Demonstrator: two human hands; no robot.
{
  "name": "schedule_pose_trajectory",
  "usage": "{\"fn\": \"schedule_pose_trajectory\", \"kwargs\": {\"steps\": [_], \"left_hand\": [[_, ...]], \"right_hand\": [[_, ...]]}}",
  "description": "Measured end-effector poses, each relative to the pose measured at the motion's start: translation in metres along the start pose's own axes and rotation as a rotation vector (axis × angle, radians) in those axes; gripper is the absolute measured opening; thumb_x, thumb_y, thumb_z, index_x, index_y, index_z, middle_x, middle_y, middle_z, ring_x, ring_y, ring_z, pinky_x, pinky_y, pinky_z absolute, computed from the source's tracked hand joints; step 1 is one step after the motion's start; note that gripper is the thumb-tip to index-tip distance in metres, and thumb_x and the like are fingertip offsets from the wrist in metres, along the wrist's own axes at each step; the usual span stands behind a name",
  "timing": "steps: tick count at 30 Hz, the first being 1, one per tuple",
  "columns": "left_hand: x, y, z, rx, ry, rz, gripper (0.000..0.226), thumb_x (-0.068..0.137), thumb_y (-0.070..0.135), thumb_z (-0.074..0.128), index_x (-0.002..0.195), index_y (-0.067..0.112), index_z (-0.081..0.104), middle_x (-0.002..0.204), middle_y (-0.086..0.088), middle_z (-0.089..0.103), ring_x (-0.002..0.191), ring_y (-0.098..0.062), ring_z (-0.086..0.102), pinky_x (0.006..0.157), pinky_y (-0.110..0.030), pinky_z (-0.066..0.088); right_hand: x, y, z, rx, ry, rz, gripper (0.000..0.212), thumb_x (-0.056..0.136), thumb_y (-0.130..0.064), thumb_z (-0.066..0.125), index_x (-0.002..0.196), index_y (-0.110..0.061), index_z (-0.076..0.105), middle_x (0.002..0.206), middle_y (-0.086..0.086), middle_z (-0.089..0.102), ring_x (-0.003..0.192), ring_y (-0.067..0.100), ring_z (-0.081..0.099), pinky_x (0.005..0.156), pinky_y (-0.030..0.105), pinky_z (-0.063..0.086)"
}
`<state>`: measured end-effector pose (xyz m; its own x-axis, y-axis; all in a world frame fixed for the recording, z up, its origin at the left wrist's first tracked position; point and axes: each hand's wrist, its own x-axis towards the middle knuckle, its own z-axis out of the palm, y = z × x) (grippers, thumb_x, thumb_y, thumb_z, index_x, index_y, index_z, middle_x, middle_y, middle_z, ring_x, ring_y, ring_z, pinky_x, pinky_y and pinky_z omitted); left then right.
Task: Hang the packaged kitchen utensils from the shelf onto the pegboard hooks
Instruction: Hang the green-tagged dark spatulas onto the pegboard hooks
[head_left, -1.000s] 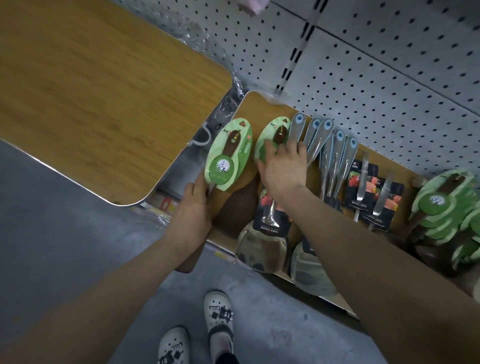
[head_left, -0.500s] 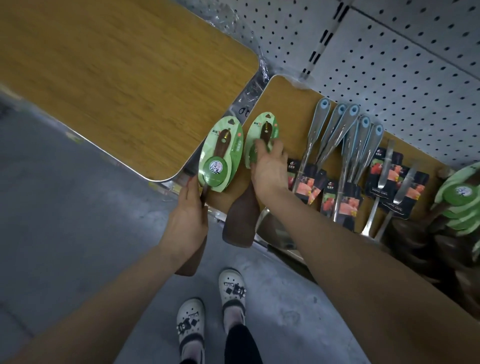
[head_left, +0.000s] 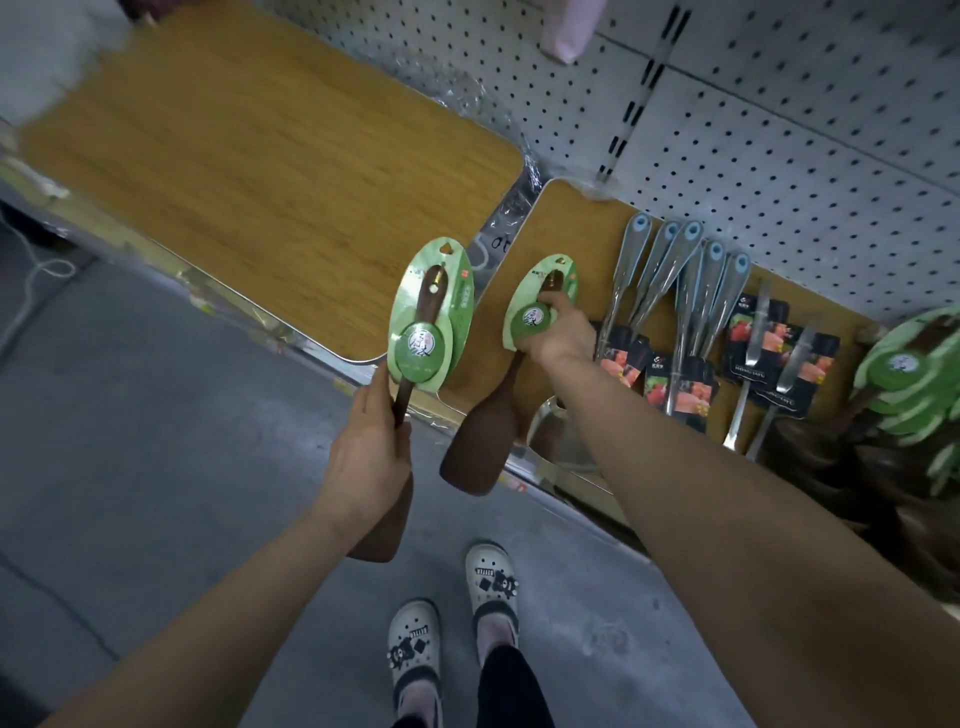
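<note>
My left hand (head_left: 370, 453) grips the dark handle of a brown wooden spatula with a green oval card (head_left: 432, 317), held upright over the shelf's front edge. My right hand (head_left: 560, 332) is closed on a second brown spatula with a green card (head_left: 535, 306), its wide blade (head_left: 480, 447) hanging past the shelf edge. Several steel utensils with blue-tipped handles (head_left: 675, 270) lie on the wooden shelf (head_left: 571, 218) to the right. The white pegboard (head_left: 779, 135) rises behind the shelf; I see no hooks on it.
A larger wooden shelf board (head_left: 249, 176) lies to the left. Two steel turners on dark cards (head_left: 774, 353) and a pile of green-carded spatulas (head_left: 914, 374) sit at the right. The grey floor and my white shoes (head_left: 452, 623) are below.
My right hand has closed on the second green-carded spatula and lifted it off the shelf toward me. My left hand raised its spatula slightly. The camera pulled back.
</note>
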<state>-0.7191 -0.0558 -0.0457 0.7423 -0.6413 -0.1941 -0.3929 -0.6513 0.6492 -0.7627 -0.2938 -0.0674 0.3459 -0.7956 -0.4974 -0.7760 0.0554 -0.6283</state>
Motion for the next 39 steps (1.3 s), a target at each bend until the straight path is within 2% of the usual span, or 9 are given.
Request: {"fn": "schedule_pose_trajectory", "kwargs": {"steps": [7,14,17,20,23,27,31,35,39], "left_hand": [[-0.018,0.005,-0.016,-0.043,-0.013,-0.021,0.064,0.094,0.003,0.055,0.15,0.019,0.028,0.136,-0.008,0.05,0.118,-0.03,0.052,0.093,-0.044,0.047],[-0.037,0.026,-0.037,-0.069,-0.041,0.007,0.076,0.094,0.002,0.055,0.154,0.024,0.015,0.131,-0.01,0.053,0.114,-0.034,0.055,0.084,-0.045,0.049],[-0.052,0.05,-0.053,-0.133,-0.053,0.061,0.095,0.093,-0.003,0.053,0.152,0.044,-0.004,0.143,-0.003,0.051,0.121,-0.028,0.055,0.09,-0.042,0.048],[-0.066,0.072,-0.069,-0.209,-0.068,0.125,0.091,0.089,-0.011,0.051,0.149,0.048,0.017,0.141,-0.001,0.052,0.121,-0.025,0.055,0.094,-0.035,0.045],[-0.08,0.09,-0.085,-0.209,-0.106,0.174,0.072,0.089,-0.009,0.055,0.144,0.035,0.043,0.13,-0.003,0.061,0.117,-0.023,0.058,0.095,-0.03,0.046],[-0.096,0.123,-0.106,-0.232,-0.18,0.224,0.061,0.09,-0.008,0.058,0.136,0.032,0.053,0.121,-0.001,0.068,0.116,-0.019,0.062,0.096,-0.035,0.05],[-0.107,0.164,-0.113,-0.345,-0.262,0.288,0.053,0.091,-0.017,0.049,0.123,0.024,0.058,0.104,0.001,0.064,0.102,-0.02,0.064,0.072,-0.01,0.05],[-0.123,0.208,-0.109,-0.37,-0.326,0.385,0.048,0.091,-0.02,0.045,0.122,0.014,0.059,0.092,0.005,0.061,0.09,-0.017,0.062,0.073,-0.009,0.047],[-0.135,0.251,-0.097,-0.333,-0.363,0.477,0.048,0.092,-0.016,0.048,0.122,0.02,0.061,0.096,0.002,0.065,0.093,-0.014,0.063,0.071,-0.004,0.044]], "right_hand": [[-0.017,0.016,-0.005,0.193,0.062,0.06,0.05,0.087,0.005,0.068,0.103,-0.043,0.066,0.128,0.003,0.061,0.067,0.013,0.065,0.064,0.035,0.063],[-0.069,0.007,-0.046,0.453,0.042,-0.139,0.051,0.092,0.012,0.056,0.111,-0.033,0.07,0.143,0.003,0.054,0.111,0.026,0.066,0.082,0.036,0.061],[-0.104,0.003,-0.074,0.492,0.005,-0.189,0.057,0.093,0.014,0.052,0.115,-0.035,0.07,0.145,0.004,0.053,0.086,0.022,0.067,0.068,0.039,0.059],[-0.144,0.006,-0.106,0.521,0.007,-0.182,0.06,0.093,0.014,0.049,0.107,-0.042,0.069,0.14,0.004,0.056,0.056,0.008,0.056,0.049,0.031,0.051],[-0.185,0.011,-0.142,0.58,0.057,-0.142,0.057,0.092,0.013,0.049,0.105,-0.039,0.067,0.129,-0.001,0.056,0.07,0.005,0.065,0.047,0.022,0.052],[-0.235,0.029,-0.188,0.697,0.156,-0.146,0.041,0.094,0.008,0.052,0.109,-0.028,0.065,0.128,0.012,0.062,0.089,0.024,0.067,0.081,0.043,0.059],[-0.277,0.053,-0.229,0.729,0.271,-0.186,0.041,0.098,0.005,0.05,0.096,-0.031,0.07,0.131,0.004,0.061,0.101,0.014,0.062,0.086,0.029,0.053],[-0.307,0.079,-0.273,0.72,0.365,-0.209,0.042,0.099,0.001,0.052,0.093,-0.035,0.074,0.129,-0.007,0.061,0.107,0.003,0.058,0.088,0.018,0.049],[-0.331,0.101,-0.316,0.73,0.447,-0.29,0.037,0.088,-0.002,0.071,0.091,-0.039,0.075,0.126,-0.001,0.066,0.107,0.023,0.067,0.095,0.045,0.056]]}}
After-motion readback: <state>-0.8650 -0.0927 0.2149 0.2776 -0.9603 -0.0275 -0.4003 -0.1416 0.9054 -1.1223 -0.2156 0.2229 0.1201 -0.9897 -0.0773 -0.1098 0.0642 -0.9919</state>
